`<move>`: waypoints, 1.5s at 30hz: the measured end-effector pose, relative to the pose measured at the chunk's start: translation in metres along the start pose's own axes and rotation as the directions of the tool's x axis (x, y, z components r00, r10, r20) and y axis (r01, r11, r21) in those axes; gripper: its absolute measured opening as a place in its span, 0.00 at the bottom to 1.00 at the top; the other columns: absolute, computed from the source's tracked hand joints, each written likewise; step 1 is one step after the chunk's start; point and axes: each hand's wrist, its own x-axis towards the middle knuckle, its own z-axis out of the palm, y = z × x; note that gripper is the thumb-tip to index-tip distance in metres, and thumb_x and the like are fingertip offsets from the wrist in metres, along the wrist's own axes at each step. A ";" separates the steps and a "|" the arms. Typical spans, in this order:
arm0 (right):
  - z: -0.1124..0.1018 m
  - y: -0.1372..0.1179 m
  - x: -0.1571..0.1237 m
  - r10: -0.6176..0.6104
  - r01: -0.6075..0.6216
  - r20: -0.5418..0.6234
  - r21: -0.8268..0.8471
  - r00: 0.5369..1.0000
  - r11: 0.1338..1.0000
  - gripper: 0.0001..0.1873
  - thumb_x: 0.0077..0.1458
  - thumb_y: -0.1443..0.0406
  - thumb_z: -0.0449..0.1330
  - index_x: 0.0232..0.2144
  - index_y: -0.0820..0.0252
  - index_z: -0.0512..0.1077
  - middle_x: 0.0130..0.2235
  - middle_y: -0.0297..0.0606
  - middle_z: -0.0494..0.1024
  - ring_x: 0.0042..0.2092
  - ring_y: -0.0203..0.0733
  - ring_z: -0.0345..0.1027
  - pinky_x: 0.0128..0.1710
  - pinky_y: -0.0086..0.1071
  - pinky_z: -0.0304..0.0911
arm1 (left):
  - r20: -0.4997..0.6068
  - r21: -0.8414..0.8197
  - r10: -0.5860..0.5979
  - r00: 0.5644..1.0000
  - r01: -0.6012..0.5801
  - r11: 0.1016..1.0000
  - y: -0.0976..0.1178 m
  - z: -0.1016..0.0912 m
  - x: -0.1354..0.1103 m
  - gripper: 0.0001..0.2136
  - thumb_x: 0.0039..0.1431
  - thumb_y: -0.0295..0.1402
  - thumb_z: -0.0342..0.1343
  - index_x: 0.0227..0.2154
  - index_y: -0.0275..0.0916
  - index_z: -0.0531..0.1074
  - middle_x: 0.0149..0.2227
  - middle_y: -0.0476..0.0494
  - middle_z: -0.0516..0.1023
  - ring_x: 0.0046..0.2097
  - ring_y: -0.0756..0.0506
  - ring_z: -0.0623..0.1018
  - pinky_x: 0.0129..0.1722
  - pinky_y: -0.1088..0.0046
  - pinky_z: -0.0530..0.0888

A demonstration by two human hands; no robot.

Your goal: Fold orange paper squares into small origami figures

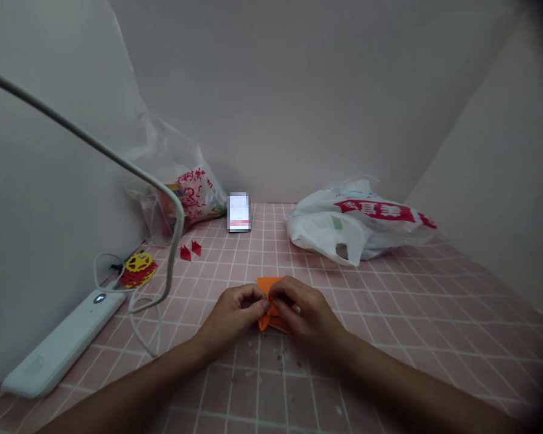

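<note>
A small piece of folded orange paper [269, 284] lies on the pink checked table top [389, 313], near its middle. My left hand [233, 313] pinches the paper's left side with fingers closed. My right hand [305, 310] presses and grips it from the right, fingers curled over it, a ring showing on one finger. Both hands meet over the paper, so most of it is hidden.
A white desk lamp base [58, 346] and its curved arm [117, 160] stand at the left with a cable. Yellow and red paper cut-outs [138, 269], two small red paper pieces [190, 249], a phone [239, 212], a clear printed bag [181, 187] and a white plastic bag [357, 223] lie behind.
</note>
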 end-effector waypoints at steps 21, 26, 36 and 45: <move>-0.012 0.003 0.007 -0.178 0.244 0.229 -0.303 0.957 0.921 0.04 0.61 0.69 0.52 0.34 0.58 0.65 0.36 0.39 0.70 0.33 0.40 0.63 0.31 0.31 0.60 | 0.064 -0.062 -0.062 0.996 0.066 0.996 -0.003 -0.001 0.001 0.10 0.52 0.39 0.60 0.29 0.36 0.75 0.27 0.50 0.73 0.29 0.50 0.70 0.32 0.73 0.65; -0.010 0.004 0.006 -0.166 0.235 0.234 -0.311 0.958 0.921 0.02 0.62 0.68 0.53 0.35 0.59 0.65 0.38 0.41 0.71 0.33 0.39 0.64 0.32 0.32 0.61 | 0.043 -0.026 -0.043 0.998 0.044 0.999 -0.003 0.000 0.002 0.10 0.52 0.39 0.60 0.27 0.36 0.74 0.26 0.50 0.72 0.29 0.50 0.69 0.32 0.74 0.65; -0.008 0.007 0.004 -0.140 0.170 0.176 -0.168 0.974 0.971 0.05 0.62 0.70 0.50 0.35 0.58 0.65 0.37 0.40 0.70 0.36 0.40 0.65 0.36 0.32 0.62 | -0.006 -0.024 -0.058 0.998 0.058 0.998 -0.001 0.000 0.001 0.10 0.51 0.39 0.59 0.25 0.36 0.72 0.25 0.51 0.70 0.29 0.50 0.67 0.31 0.74 0.64; -0.008 0.009 0.005 -0.175 0.205 0.152 -0.213 0.973 0.955 0.08 0.65 0.62 0.53 0.34 0.58 0.69 0.38 0.41 0.70 0.35 0.39 0.66 0.35 0.32 0.64 | -0.005 -0.025 -0.062 0.998 0.062 0.998 0.000 0.000 0.002 0.11 0.50 0.41 0.60 0.25 0.37 0.71 0.24 0.51 0.69 0.28 0.50 0.67 0.30 0.74 0.63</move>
